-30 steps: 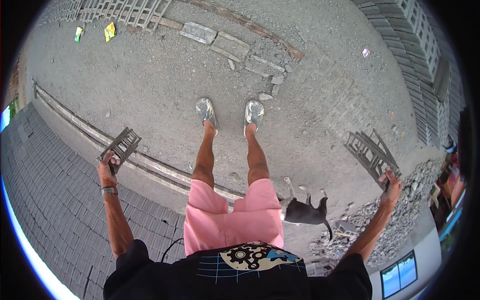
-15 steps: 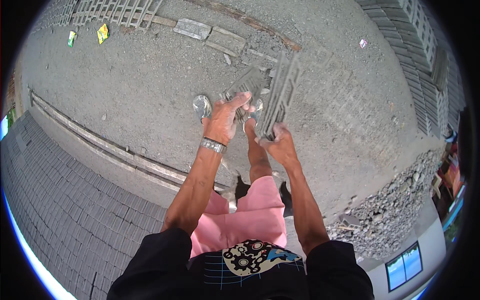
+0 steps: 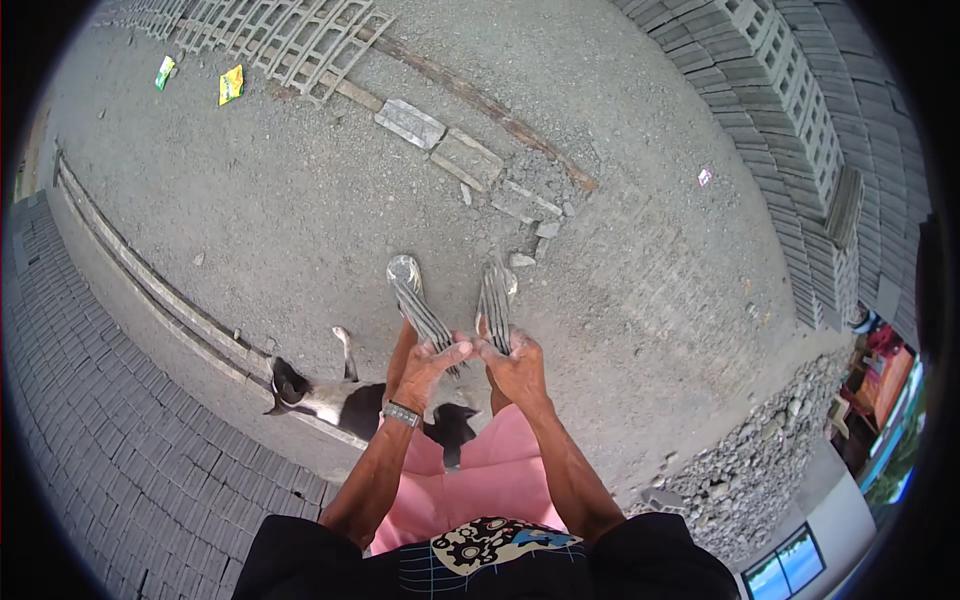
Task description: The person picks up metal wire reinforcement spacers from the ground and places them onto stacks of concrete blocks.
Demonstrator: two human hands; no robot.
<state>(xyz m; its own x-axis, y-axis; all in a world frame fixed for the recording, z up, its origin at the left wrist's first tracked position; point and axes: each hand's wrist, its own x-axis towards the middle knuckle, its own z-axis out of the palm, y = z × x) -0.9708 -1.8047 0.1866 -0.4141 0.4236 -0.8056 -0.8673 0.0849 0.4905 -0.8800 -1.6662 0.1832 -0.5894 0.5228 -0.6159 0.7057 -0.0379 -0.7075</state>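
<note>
My left hand (image 3: 428, 366) is closed around a bundle of thin, dusty grey slats (image 3: 424, 318). They point forward and slightly left over my left shoe. A similar bundle of grey slats (image 3: 495, 298) stands nearly straight ahead from my right hand (image 3: 518, 368), whose fingers are wrapped round its near end. Both hands are close together in front of my pink shorts (image 3: 490, 455), the thumbs almost meeting. Seen edge-on, the slats do not show their exact kind. The palms and the gripped ends are hidden.
A black and white dog (image 3: 350, 405) lies left of my legs by a low concrete curb (image 3: 180, 290). Stacked grey blocks (image 3: 190, 440) fill the left; more stacks (image 3: 740, 120) stand right. Ahead lie loose concrete blocks (image 3: 410, 122) and a wooden beam (image 3: 490, 112). Gravel (image 3: 750, 460) is piled right.
Both hands have come back toward my body and closer together. The grey pieces, spread and blurred before, now show edge-on as two narrow bundles. More of the dog shows at the left.
</note>
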